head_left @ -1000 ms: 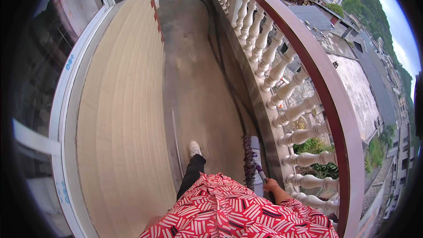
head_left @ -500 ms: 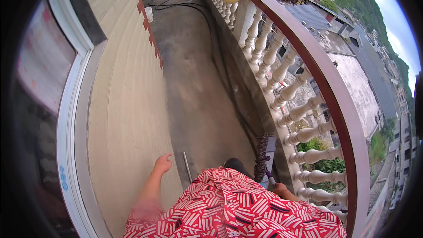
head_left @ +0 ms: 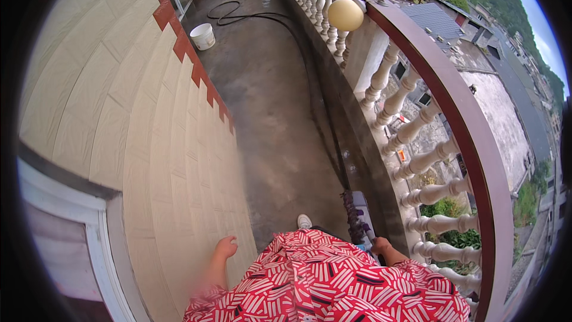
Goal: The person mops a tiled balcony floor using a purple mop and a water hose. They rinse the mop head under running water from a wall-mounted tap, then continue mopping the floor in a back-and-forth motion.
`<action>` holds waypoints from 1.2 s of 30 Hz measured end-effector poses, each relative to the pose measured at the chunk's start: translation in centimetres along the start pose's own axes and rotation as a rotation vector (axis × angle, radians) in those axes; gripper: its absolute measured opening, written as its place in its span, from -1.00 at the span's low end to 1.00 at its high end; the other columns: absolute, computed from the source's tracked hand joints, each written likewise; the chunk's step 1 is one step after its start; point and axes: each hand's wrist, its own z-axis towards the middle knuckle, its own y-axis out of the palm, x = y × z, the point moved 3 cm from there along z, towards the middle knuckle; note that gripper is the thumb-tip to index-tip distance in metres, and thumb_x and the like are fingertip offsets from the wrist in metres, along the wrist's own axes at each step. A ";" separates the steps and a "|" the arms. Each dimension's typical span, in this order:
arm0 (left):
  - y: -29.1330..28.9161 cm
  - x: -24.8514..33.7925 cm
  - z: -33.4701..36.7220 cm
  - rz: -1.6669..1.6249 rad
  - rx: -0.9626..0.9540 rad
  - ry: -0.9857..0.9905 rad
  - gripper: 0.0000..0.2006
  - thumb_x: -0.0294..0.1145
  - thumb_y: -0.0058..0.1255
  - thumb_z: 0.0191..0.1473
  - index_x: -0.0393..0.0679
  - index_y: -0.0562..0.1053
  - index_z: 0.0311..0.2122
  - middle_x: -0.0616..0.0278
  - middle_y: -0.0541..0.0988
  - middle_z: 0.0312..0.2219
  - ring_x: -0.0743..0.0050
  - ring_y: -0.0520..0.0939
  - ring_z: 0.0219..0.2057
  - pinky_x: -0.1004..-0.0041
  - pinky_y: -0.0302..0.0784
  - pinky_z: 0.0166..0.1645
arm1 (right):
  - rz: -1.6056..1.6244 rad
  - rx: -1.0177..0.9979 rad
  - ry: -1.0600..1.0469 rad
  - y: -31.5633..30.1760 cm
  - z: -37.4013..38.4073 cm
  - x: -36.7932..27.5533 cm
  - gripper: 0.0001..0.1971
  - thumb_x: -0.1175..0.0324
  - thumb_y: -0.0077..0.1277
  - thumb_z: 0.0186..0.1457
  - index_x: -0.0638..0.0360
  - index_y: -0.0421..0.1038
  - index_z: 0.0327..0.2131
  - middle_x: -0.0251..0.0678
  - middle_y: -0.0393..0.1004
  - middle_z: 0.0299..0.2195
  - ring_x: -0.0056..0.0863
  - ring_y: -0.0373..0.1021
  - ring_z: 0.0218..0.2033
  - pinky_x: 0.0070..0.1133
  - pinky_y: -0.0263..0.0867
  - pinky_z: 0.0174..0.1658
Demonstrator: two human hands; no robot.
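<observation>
Since half a second ago the view has swung further along the balcony, so the white bucket point(head_left: 203, 36) and the round cream lamp globe point(head_left: 345, 14) now sit lower in the picture, and the left hand point(head_left: 225, 246) has dropped from a raised, spread pose to hang beside the person's hip. That left hand is loosely half open with the fingers curled slightly down, holds nothing and touches nothing, and hangs in front of the cream tiled wall point(head_left: 149, 143). The right hand point(head_left: 379, 245) is closed around the top of a mop handle, just beside the balustrade point(head_left: 417, 161); the mop point(head_left: 356, 217), with its dark stringy head and pale grey plate, stands on the wet concrete floor point(head_left: 274, 113) right in front of the hand and next to the person's white shoe point(head_left: 304, 221). A black hose point(head_left: 310, 71) runs along the floor from near the bucket toward the mop, following the foot of the balustrade. Among the white balusters a small orange-and-white sign or tag point(head_left: 401, 155) shows on the building beyond; it is too small to tell more. A red-brown stepped tile border point(head_left: 185, 53) edges the wall.
</observation>
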 end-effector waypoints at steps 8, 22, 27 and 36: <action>0.9 -6.0 3.4 0.030 -0.266 -0.077 -0.57 -0.26 -0.02 -0.21 -0.15 0.40 -0.14 -0.01 0.51 -0.32 0.18 0.52 -0.23 0.35 0.38 -0.11 | 0.090 0.248 -0.125 -17.5 8.6 -14.2 -0.57 0.33 0.02 -0.36 0.11 0.36 -0.25 -0.13 0.47 -0.44 -0.30 0.43 -0.36 -0.48 0.33 -0.29; -34.9 23.8 42.0 0.131 -0.071 0.120 -0.58 -0.31 -0.16 -0.18 0.06 0.35 -0.08 -0.02 0.45 -0.23 0.06 0.45 -0.17 0.28 0.35 -0.07 | 0.196 0.161 0.095 -37.3 18.3 -34.9 -0.53 0.39 0.01 -0.34 0.12 0.34 -0.18 -0.17 0.47 -0.42 -0.35 0.44 -0.36 -0.54 0.34 -0.30; -46.8 35.3 53.0 0.113 -0.001 0.244 -0.62 -0.33 -0.20 -0.07 -0.01 0.31 -0.06 0.00 0.45 -0.21 0.06 0.46 -0.19 0.27 0.36 -0.10 | 0.234 0.055 0.161 -43.4 23.4 -40.7 -0.63 0.37 0.00 -0.31 0.20 0.36 -0.28 -0.18 0.48 -0.45 -0.37 0.44 -0.36 -0.54 0.35 -0.30; -57.1 41.0 67.7 0.214 -0.109 0.089 -0.61 -0.35 -0.18 -0.07 -0.05 0.32 -0.05 0.07 0.38 -0.10 0.16 0.38 -0.06 0.34 0.28 0.01 | 0.035 -0.027 0.083 -57.6 37.0 -54.0 -0.61 0.28 0.05 -0.34 0.18 0.42 -0.31 -0.12 0.46 -0.35 -0.34 0.41 -0.26 -0.54 0.31 -0.18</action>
